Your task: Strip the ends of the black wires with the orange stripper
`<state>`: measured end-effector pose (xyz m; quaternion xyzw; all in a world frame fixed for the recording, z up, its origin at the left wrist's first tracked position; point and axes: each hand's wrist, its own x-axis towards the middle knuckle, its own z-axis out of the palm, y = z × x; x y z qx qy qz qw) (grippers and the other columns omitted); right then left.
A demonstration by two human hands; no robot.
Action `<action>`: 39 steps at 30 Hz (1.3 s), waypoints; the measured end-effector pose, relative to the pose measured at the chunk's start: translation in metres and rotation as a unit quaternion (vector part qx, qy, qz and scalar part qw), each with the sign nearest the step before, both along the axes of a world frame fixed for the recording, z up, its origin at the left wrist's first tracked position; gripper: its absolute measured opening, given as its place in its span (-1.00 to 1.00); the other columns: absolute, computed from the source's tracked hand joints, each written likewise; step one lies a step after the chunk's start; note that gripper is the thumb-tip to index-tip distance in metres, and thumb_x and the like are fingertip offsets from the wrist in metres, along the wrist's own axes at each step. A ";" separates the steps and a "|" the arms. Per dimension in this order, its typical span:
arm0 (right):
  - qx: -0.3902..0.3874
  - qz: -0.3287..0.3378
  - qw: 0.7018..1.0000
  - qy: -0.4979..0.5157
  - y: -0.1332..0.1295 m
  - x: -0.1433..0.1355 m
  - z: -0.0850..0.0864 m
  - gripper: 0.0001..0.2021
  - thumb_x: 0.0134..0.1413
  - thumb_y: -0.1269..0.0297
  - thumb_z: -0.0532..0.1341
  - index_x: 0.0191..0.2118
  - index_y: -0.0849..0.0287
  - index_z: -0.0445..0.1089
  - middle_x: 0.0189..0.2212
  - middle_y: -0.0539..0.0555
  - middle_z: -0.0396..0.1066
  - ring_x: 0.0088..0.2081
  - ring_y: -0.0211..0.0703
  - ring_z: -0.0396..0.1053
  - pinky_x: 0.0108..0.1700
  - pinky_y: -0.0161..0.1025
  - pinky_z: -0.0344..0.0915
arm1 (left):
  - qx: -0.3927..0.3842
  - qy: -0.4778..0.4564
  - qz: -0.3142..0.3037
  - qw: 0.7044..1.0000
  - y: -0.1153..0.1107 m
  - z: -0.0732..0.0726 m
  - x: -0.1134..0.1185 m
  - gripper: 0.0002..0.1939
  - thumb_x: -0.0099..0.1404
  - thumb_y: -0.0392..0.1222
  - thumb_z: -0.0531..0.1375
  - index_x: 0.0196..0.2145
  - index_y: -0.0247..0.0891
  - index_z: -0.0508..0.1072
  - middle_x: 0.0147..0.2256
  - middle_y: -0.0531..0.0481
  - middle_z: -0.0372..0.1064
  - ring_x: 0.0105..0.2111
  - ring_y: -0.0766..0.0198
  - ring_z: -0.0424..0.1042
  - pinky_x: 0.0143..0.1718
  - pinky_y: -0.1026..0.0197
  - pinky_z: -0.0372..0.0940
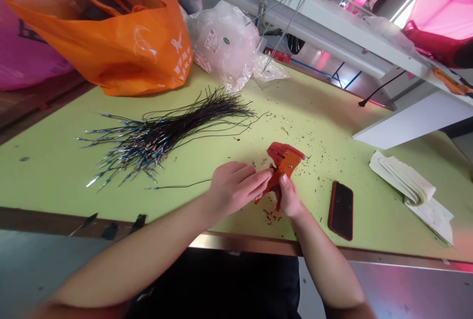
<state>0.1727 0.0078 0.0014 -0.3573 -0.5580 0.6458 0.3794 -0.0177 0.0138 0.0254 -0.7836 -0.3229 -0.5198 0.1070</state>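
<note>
My right hand (290, 196) is wrapped round the handles of an orange and red wire stripper (290, 159), its head tilted away from me. Close against the tool's jaws, my left hand (236, 186) pinches a thin black wire (186, 185). That wire trails out leftward under the hand and ends in a blue and silver tip lying on the table. The wire's other end is hidden by my fingers and the tool. Beyond my left hand lies a large bundle of black wires (192, 122) with blue and silver tips pointing left.
Small black offcuts (291, 134) litter the green tabletop (207, 210). A phone (340, 210) and folded papers (406, 181) lie to the right. An orange bag (144, 48) and clear plastic bags (229, 38) stand at the back left. A white shelf (332, 18) crosses overhead.
</note>
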 end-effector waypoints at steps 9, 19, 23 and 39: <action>0.029 -0.019 0.999 0.032 0.001 -0.006 0.004 -0.33 0.28 -0.50 0.08 -0.38 0.07 0.44 -0.62 0.02 0.46 -0.57 -0.08 0.47 -0.45 -0.11 0.52 | 0.012 -0.012 -0.001 1.000 0.001 -0.002 0.001 -0.91 0.49 -0.30 0.28 -0.09 -0.16 0.49 -0.56 0.21 0.39 -0.61 0.37 0.33 -0.52 0.20 0.19; 0.076 -0.081 0.993 0.043 0.002 -0.010 0.003 -0.29 0.34 -0.44 0.07 -0.54 0.09 0.42 -0.71 0.03 0.38 -0.67 -0.17 0.36 -0.58 -0.21 0.35 | 0.021 -0.010 0.004 1.000 0.001 -0.001 0.000 -0.85 0.48 -0.30 0.30 -0.04 -0.14 0.55 -0.56 0.20 0.35 -0.59 0.36 0.31 -0.49 0.20 0.18; 0.056 -0.120 0.987 0.086 0.009 -0.005 0.006 -0.39 0.35 -0.38 0.13 -0.41 0.08 0.49 -0.55 0.06 0.48 -0.46 -0.07 0.53 -0.38 -0.12 0.55 | 0.022 -0.015 0.014 1.000 0.002 -0.004 -0.001 -0.85 0.48 -0.30 0.30 -0.03 -0.14 0.57 -0.56 0.20 0.33 -0.59 0.35 0.29 -0.49 0.21 0.16; 0.072 -0.116 0.987 0.088 0.016 0.000 0.001 -0.70 0.19 -0.05 0.48 -0.16 0.00 0.51 -0.29 0.01 0.56 -0.13 -0.03 0.62 0.03 -0.03 0.62 | -0.003 -0.022 0.007 1.000 0.006 -0.010 0.003 -0.87 0.49 -0.30 0.29 -0.04 -0.16 0.56 -0.55 0.20 0.38 -0.59 0.40 0.33 -0.48 0.28 0.23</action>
